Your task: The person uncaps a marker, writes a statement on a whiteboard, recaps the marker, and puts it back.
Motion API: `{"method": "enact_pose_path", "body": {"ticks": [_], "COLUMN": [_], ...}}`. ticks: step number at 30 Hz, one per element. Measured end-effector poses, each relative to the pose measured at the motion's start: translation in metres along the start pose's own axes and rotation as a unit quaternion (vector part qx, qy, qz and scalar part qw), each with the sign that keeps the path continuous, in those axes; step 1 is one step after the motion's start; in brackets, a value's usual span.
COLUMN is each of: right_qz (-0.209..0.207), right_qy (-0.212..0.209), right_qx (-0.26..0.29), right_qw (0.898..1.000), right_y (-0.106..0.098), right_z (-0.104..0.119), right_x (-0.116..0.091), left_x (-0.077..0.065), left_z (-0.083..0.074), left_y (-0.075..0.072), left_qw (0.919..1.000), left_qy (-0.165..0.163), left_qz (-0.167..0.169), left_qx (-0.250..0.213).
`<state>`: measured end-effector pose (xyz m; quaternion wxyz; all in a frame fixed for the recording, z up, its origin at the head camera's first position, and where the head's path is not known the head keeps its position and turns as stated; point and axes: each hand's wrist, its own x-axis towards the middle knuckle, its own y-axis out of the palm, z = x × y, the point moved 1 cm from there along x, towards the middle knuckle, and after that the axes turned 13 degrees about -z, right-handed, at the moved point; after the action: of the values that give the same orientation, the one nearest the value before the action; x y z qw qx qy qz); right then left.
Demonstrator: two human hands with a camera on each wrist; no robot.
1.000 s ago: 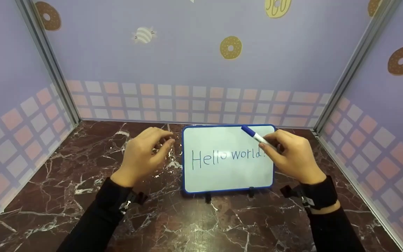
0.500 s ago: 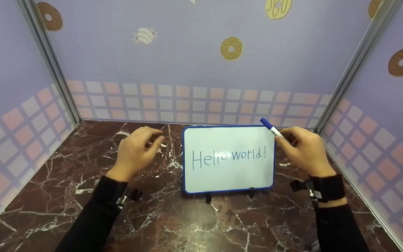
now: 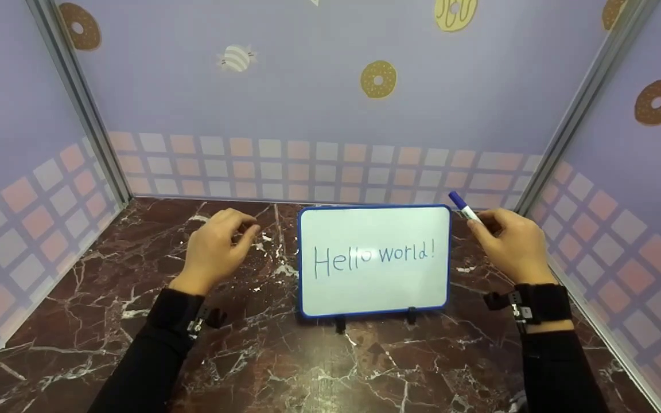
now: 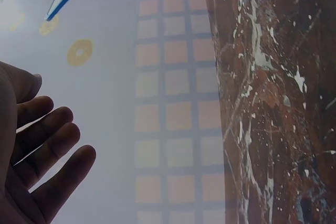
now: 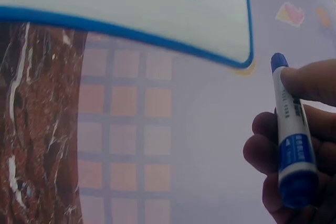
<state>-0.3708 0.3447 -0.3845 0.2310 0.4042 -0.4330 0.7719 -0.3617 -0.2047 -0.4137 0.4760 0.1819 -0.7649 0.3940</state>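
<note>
In the head view a blue-framed whiteboard [image 3: 373,292] stands tilted on small black feet, with "Hello world!" written across it in blue. My right hand [image 3: 511,244] is just beyond its right edge and pinches a white whiteboard marker [image 3: 469,213] between thumb and fingers. The right wrist view shows the blue cap and blue end of this marker [image 5: 291,119], with the thumb pressed along its barrel. To the left of the board, my left hand [image 3: 216,246] hovers with loosely curled fingers, holding nothing; the left wrist view shows those fingers [image 4: 63,140] apart from any object.
The board stands on a dark red marble-patterned table [image 3: 284,367]. Behind it rises a purple wall [image 3: 307,97] with donut pictures and a checked band. Side walls meet it at grey metal corner posts [image 3: 586,106]. Each wrist carries a black strap [image 3: 545,301] with a small camera.
My right hand has moved right with the marker, off the front of the board, uncovering the exclamation mark. My left hand has drifted left, away from the board.
</note>
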Motion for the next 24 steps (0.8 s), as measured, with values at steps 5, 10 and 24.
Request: {"method": "enact_pose_path", "body": {"ticks": [5,10,24], "right_qz": [0.027,0.062,0.158], "right_qy": [0.038,0.067,0.107], "right_qx": [-0.033,-0.051,-0.063], "right_qw": [0.998,0.995,0.980], "right_y": [0.004,0.008,0.018], "right_z": [-0.017,-0.036,-0.070], "right_x": [-0.005,-0.012,-0.028], "left_x": [-0.004,-0.008,-0.025], "left_z": [0.008,0.015,0.037], "left_y": [0.002,0.004,0.010], "left_qw": [0.9996,0.9980,0.9884], "left_qy": [-0.023,-0.053,-0.110], "left_qz": [0.012,0.029,0.092], "left_qx": [0.011,0.019,0.052]}}
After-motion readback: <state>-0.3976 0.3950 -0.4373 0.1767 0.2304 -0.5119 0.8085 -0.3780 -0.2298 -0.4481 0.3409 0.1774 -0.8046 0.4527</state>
